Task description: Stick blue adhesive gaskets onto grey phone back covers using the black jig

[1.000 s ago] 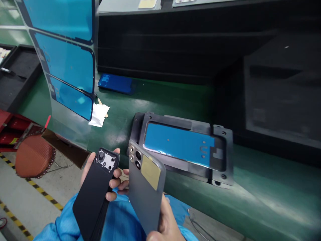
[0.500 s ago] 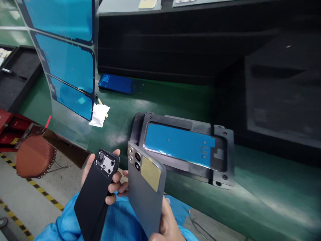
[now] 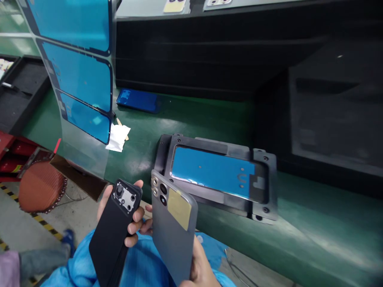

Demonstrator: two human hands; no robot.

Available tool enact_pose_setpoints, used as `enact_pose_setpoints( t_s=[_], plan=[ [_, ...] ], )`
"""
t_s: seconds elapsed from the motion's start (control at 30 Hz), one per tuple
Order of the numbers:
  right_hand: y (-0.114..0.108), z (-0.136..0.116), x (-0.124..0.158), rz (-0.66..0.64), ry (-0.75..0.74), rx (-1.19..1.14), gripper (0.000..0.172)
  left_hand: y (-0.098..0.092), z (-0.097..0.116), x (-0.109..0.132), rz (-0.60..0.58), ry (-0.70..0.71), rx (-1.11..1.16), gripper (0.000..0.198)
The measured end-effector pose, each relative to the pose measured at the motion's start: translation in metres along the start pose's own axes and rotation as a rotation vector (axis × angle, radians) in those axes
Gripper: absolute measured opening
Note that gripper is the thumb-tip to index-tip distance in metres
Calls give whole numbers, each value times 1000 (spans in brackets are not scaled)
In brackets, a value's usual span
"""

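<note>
My left hand [image 3: 136,223] is wrapped around a black phone [image 3: 109,243], tilted, its pale camera plate at the upper end; dark layers show along its right edge. In my right hand [image 3: 200,263] is a grey phone back cover [image 3: 172,235], stood on edge, with round camera rings and a yellow film patch near its top. The two lie close side by side. Just beyond them, a dark metal fixture [image 3: 221,195] rests on the bench, holding a blue film sheet [image 3: 209,165] with a black border.
Blue film panels on a clear strip [image 3: 77,79] hang at the left. A dark blue phone-shaped piece [image 3: 139,99] and white paper [image 3: 117,137] lie on the green bench [image 3: 191,119]. Black trays stand behind. A red stool [image 3: 43,185] and a passing person's leg [image 3: 44,259] are at lower left.
A person's leg and shoe have come into view at the lower left. Both hands keep their holds almost unmoved, and the view has shifted slightly.
</note>
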State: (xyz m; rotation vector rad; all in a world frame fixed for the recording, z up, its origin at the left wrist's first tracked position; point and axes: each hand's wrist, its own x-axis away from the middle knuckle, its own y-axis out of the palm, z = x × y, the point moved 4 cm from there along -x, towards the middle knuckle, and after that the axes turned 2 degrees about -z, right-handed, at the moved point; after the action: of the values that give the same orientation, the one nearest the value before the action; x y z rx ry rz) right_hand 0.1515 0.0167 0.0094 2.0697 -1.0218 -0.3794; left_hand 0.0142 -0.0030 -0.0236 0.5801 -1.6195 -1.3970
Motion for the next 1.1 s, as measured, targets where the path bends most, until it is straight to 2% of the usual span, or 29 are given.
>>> enact_pose_setpoints(
  t_s=[0.13, 0.27, 0.33, 0.43, 0.5, 0.6, 0.77, 1.1],
  plan=[
    [-2, 2, 2, -4, 33, 40, 80, -1, 1, 1, 23, 24, -37, 60],
    [-10, 8, 8, -2, -11, 79, 80, 10, 3, 1, 75, 112, -75, 57],
    [-15, 12, 13, 36, -39, 148, 75, 19, 6, 4, 187, 261, -130, 59],
    [-22, 18, 18, 68, -33, 263, 72, 29, 9, 14, 415, 494, -266, 69],
    [-24, 21, 19, 71, -6, 306, 73, 32, 9, 20, 542, 577, -361, 75],
    [-25, 22, 17, 67, 51, 344, 76, 29, 8, 25, 644, 627, -440, 80],
    [-25, 22, 14, 52, 96, 368, 75, 20, 7, 23, 675, 617, -510, 84],
    [-23, 24, 9, 48, 85, 365, 74, 23, 7, 20, 676, 609, -575, 81]
  ],
)
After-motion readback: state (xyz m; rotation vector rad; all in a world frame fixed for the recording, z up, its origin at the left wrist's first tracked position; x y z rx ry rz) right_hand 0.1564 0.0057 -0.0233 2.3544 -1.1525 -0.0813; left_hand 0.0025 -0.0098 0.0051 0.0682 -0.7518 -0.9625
